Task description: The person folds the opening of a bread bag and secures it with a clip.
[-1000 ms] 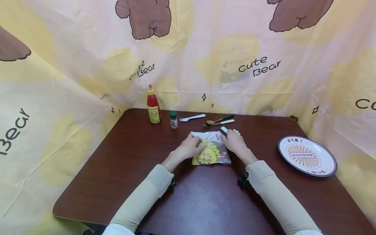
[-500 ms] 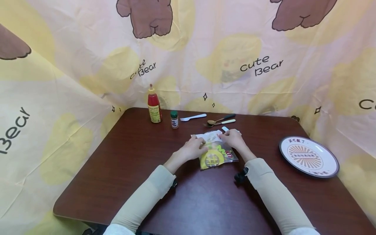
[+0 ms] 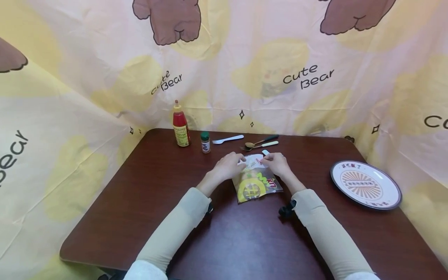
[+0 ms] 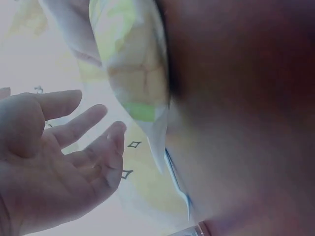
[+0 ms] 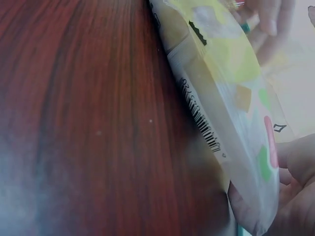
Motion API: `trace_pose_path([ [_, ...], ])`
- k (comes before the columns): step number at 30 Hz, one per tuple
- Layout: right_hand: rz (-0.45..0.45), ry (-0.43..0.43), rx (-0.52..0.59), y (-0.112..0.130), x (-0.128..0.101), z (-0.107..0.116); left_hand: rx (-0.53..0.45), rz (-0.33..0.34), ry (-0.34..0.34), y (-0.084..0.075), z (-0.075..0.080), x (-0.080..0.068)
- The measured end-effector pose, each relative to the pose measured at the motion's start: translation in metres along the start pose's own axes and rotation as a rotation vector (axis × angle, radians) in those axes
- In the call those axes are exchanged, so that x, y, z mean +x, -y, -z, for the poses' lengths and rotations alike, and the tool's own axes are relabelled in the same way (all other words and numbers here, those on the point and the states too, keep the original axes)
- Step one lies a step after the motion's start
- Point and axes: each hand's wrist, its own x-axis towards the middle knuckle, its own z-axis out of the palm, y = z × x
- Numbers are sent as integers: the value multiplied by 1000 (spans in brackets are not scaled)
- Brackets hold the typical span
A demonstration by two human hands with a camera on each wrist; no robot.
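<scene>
A plastic food packet (image 3: 252,186), yellow and grey with a white top end, lies on the table between both hands. My right hand (image 3: 277,163) pinches its upper right edge; in the right wrist view the thumb and fingers (image 5: 299,189) are on either side of the packet's end. My left hand (image 3: 228,166) is at the upper left side, over the packet's edge. The left wrist view shows its fingers (image 4: 86,123) loosely spread, apart from the packet (image 4: 135,73). Just beyond the right hand, a pale handle (image 3: 265,152) sticks out, the rest hidden.
A red sauce bottle (image 3: 181,130) and a green-capped jar (image 3: 205,143) stand at the back. Beside them lie a light blue fork (image 3: 228,139), a dark-handled spoon (image 3: 260,140) and a pale-handled fork (image 3: 260,146). A white plate (image 3: 365,185) is at the right. Printed cloth (image 3: 224,77) hangs behind.
The packet has turned slightly, its near end shifting right and closer to me. My left hand has moved up toward the packet's top end; the right hand stays at its upper right.
</scene>
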Motion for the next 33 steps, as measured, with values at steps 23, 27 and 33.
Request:
trace_pose_path([
  [23,54,35,168,3,-3,-1,-298,-12,25,13,-11,69],
  [27,29,17,140,3,-2,-1,-324,20,-1,15,-13,69],
  [33,-4,34,166,2,-3,-2,-337,50,-16,20,-14,66],
])
